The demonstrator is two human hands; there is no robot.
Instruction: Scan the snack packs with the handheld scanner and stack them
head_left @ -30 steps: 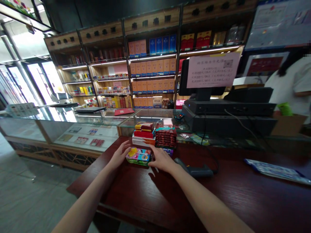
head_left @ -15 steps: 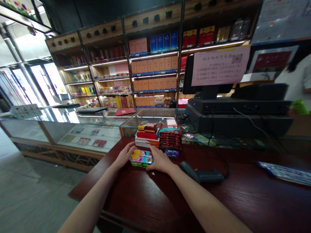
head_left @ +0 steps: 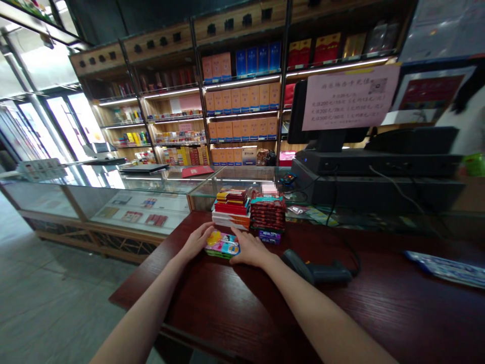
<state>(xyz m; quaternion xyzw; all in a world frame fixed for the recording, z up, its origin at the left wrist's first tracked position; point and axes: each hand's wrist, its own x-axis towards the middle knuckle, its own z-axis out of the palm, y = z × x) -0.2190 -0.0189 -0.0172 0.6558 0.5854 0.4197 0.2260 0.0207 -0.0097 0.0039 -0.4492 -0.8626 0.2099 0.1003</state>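
A small stack of colourful packets (head_left: 223, 244) lies on the dark red-brown wooden counter, its top printed with a yellow cartoon figure, pink and blue; green edges show below. My left hand (head_left: 198, 241) grips the stack's left end. Across from it, my right hand (head_left: 250, 247) clasps the right end, thumb at the near corner. Just behind stand a pile of red, yellow and white-orange packs (head_left: 231, 208) and a pile of dark red packets (head_left: 267, 215) with purple packs (head_left: 269, 237) under it.
A black barcode scanner (head_left: 317, 270) lies right of my right forearm. Further right is a blue-and-white package (head_left: 447, 268). A monitor with a pink paper sign (head_left: 348, 98) stands behind, beside glass display cases (head_left: 129, 215). Stocked shelves (head_left: 242, 114) line the back wall.
My view has shifted slightly. Both hands remain at the ends of the colourful stack, which looks a little more squared up. The person at the far right has mostly left view.
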